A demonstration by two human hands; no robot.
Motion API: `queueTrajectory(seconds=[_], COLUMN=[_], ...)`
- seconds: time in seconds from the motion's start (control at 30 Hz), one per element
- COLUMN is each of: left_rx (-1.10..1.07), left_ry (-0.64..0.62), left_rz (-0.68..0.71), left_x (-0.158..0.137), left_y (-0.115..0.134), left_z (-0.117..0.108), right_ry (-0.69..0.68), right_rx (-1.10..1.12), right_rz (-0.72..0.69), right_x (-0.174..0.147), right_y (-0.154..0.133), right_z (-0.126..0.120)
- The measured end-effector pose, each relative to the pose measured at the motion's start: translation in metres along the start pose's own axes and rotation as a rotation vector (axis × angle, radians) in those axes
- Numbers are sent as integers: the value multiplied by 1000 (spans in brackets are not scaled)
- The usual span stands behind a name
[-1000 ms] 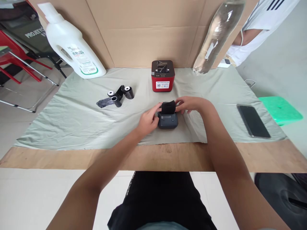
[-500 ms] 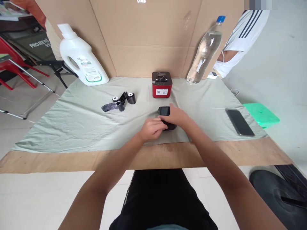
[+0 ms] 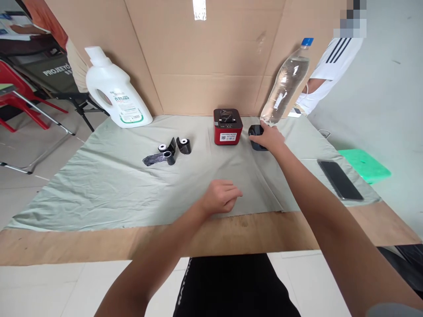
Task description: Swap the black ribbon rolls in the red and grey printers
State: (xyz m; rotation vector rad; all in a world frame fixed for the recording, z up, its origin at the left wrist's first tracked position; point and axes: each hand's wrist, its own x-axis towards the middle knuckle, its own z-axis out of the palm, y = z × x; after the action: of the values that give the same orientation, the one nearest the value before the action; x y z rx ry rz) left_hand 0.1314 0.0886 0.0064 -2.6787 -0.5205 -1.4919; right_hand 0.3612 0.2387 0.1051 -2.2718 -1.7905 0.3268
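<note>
My right hand grips a small black device with rounded corners, thumb on its near left side and fingers over its right; the hand hides part of it. The device is on the cloth, just right of a red and black box-like machine with a white label on its front. Nearer the front edge, my left hand hovers low over the cloth, fingers curled in, with nothing seen in them. Several small black rolls with white cores lie left of the red machine, one partly unrolled.
A white detergent jug stands at the back left. At the back right, a clear bottle with a blue cap leans on the cardboard panel. A dark phone lies right. Beyond the panel is a person's white sleeve.
My right hand has carried the black device away and to the right, beside the red machine. My left hand has let go of the device and stays near the front. The view has tilted up slightly.
</note>
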Motion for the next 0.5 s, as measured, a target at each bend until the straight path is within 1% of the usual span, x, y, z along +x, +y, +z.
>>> queueTrajectory(seconds=[0.07,0.13,0.2,0.27,0.3,0.33,0.37,0.4,0.43,0.47,0.5], left_rx=[-34,-57,-37,7,21,18,-5,-48,-104,-166,-233], left_ry=[0,-11,-23,0,35,92,168,229,257,259,234], left_rz=[-34,-82,-125,-178,-233,-317,-450,-594,-723,-846,-962], left_x=[-1,-1,1,5,8,11,15,20,25,31,36], left_y=[-1,0,-2,-12,-22,-36,-55,-76,-101,-125,-149], left_z=[2,0,-8,-21,-28,-34,-39,-41,-41,-37,-31], right_ry=[34,32,5,40,94,160,212,232,212,160,96], right_rx=[12,13,2,-19,-20,-5,37,113,218,337,456], right_rz=[5,3,1,-30,-79,-154,-247,-340,-411,-445,-440], right_x=[33,55,66,66,63,60,56,53,49,46,44], right_y=[10,17,20,17,13,7,0,-7,-15,-23,-30], right_z=[9,19,23,22,20,19,18,20,23,29,37])
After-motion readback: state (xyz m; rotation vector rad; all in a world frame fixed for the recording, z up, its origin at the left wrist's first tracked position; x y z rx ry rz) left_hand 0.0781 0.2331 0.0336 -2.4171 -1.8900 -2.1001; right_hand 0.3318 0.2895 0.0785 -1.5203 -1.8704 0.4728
